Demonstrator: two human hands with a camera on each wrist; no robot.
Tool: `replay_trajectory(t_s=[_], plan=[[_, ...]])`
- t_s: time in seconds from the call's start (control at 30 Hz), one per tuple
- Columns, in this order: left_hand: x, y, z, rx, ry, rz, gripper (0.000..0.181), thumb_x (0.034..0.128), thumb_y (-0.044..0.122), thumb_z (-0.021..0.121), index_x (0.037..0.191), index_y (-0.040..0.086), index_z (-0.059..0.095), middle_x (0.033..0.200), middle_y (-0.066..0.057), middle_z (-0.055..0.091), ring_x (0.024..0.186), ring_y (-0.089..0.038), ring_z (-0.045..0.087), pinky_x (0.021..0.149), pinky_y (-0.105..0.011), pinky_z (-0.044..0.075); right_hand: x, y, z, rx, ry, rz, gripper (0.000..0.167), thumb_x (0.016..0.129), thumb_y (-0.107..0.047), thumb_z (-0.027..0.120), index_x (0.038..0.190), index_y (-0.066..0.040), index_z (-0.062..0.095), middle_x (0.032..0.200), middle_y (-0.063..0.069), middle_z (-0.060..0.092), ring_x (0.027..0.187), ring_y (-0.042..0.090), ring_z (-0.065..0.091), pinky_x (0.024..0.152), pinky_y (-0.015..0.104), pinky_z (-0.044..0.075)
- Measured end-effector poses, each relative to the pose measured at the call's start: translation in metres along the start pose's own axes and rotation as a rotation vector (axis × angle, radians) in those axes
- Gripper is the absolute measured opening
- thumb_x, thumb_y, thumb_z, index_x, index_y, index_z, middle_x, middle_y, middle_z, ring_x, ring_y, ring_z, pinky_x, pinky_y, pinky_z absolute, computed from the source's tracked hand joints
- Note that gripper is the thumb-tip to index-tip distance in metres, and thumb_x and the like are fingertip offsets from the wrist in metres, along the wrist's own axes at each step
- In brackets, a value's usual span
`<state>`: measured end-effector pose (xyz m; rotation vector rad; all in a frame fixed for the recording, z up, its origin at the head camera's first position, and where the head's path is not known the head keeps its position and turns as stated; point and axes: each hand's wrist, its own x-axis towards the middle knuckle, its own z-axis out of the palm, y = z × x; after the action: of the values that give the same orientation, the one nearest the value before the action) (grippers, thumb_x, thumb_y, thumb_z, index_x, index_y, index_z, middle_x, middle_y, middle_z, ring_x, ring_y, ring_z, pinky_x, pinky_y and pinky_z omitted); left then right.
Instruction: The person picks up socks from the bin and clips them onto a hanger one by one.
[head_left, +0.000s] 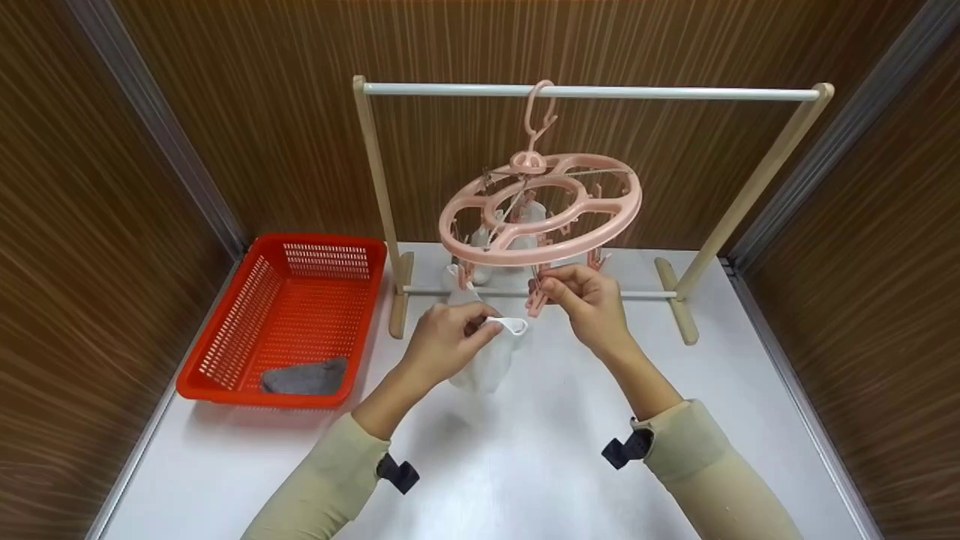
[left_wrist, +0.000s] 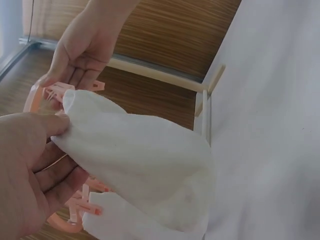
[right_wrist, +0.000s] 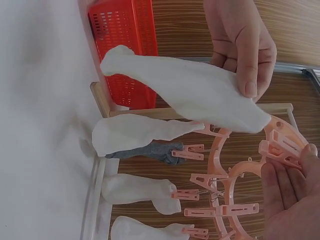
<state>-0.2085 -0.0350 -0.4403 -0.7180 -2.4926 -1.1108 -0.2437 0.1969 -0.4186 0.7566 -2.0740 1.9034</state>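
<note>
My left hand (head_left: 448, 341) pinches a white sock (right_wrist: 185, 90) by its opening, and the sock droops below the fingers. Beside it, my right hand (head_left: 596, 307) grips a pink clothespin (head_left: 535, 301) that dangles from the front of a round pink drying hanger (head_left: 577, 246). In the left wrist view the opening of the sock (left_wrist: 135, 145) is right by the clothespin; whether they touch I cannot tell. Other pegs on the hanger hold white socks (right_wrist: 137, 134) and a dark grey sock (right_wrist: 156, 151).
The hanger hooks over the white bar (head_left: 675, 94) of a wooden-legged rack (head_left: 750, 199). At left stands a red basket (head_left: 364, 315) with a grey sock (head_left: 304, 377) inside. Wood-grain panels (head_left: 300, 112) enclose the white table (head_left: 525, 465) at the back and sides.
</note>
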Motion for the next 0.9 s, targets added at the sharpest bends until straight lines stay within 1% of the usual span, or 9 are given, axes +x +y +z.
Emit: replay_trajectory(t_s=[0.17, 0.4, 0.43, 0.5, 0.67, 0.73, 0.9], plan=[[0.004, 0.005, 0.006, 0.03, 0.0, 0.016, 0.011, 0.0922, 0.025, 0.072, 0.093, 0.015, 0.075, 0.071, 0.006, 0.066, 0.065, -0.008, 0.055, 0.06, -0.024, 0.048, 0.001, -0.001, 0.002, 0.006, 0.016, 0.002, 0.011, 0.093, 0.008, 0.061, 0.1, 0.013, 0.068, 0.088, 0.024, 0.073, 0.078, 0.014, 0.074, 0.075, 0.034, 0.061], [0.009, 0.009, 0.011, 0.033, 0.006, -0.004, 0.013, 0.0931, 0.026, 0.07, 0.095, 0.015, 0.076, 0.072, 0.005, 0.066, 0.066, -0.007, 0.055, 0.06, -0.023, 0.049, 0.0, -0.001, 0.004, 0.032, -0.003, -0.004, 0.012, 0.094, 0.003, 0.063, 0.1, 0.011, 0.068, 0.087, 0.02, 0.074, 0.078, 0.017, 0.074, 0.075, 0.038, 0.061], [0.009, 0.01, 0.011, 0.037, 0.01, -0.007, 0.013, 0.0932, 0.027, 0.07, 0.095, 0.015, 0.076, 0.073, 0.005, 0.067, 0.066, -0.007, 0.055, 0.061, -0.023, 0.049, 0.0, -0.001, 0.005, 0.031, -0.004, -0.004, 0.012, 0.093, 0.003, 0.063, 0.1, 0.011, 0.068, 0.087, 0.02, 0.074, 0.078, 0.017, 0.074, 0.075, 0.037, 0.061], [0.009, 0.011, 0.01, 0.04, 0.018, -0.015, 0.014, 0.0933, 0.027, 0.07, 0.095, 0.015, 0.076, 0.074, 0.005, 0.068, 0.066, -0.008, 0.056, 0.062, -0.023, 0.049, -0.001, -0.01, 0.007, 0.028, -0.002, 0.007, 0.011, 0.093, 0.005, 0.063, 0.099, 0.013, 0.067, 0.089, 0.024, 0.073, 0.079, 0.015, 0.074, 0.074, 0.036, 0.061], [0.012, 0.013, 0.011, 0.048, 0.047, -0.007, 0.013, 0.0927, 0.027, 0.071, 0.095, 0.014, 0.076, 0.073, 0.004, 0.067, 0.066, -0.008, 0.056, 0.061, -0.025, 0.049, -0.002, -0.03, 0.012, -0.001, -0.008, 0.03, 0.011, 0.092, 0.011, 0.06, 0.099, 0.017, 0.066, 0.091, 0.034, 0.069, 0.08, 0.011, 0.073, 0.075, 0.031, 0.061], [0.014, 0.014, 0.011, 0.054, 0.058, -0.001, 0.014, 0.0924, 0.027, 0.071, 0.094, 0.015, 0.076, 0.073, 0.005, 0.067, 0.066, -0.008, 0.056, 0.06, -0.025, 0.048, -0.002, -0.03, 0.012, -0.003, -0.016, 0.029, 0.011, 0.092, 0.011, 0.06, 0.1, 0.017, 0.066, 0.092, 0.033, 0.069, 0.08, 0.011, 0.073, 0.076, 0.031, 0.06], [0.016, 0.016, 0.011, 0.057, 0.059, -0.01, 0.017, 0.0928, 0.031, 0.071, 0.095, 0.015, 0.077, 0.073, 0.005, 0.068, 0.066, -0.008, 0.056, 0.06, -0.024, 0.048, -0.002, -0.03, 0.011, -0.023, -0.038, 0.007, 0.011, 0.092, 0.011, 0.061, 0.1, 0.016, 0.066, 0.094, 0.032, 0.07, 0.082, 0.011, 0.073, 0.077, 0.028, 0.06]])
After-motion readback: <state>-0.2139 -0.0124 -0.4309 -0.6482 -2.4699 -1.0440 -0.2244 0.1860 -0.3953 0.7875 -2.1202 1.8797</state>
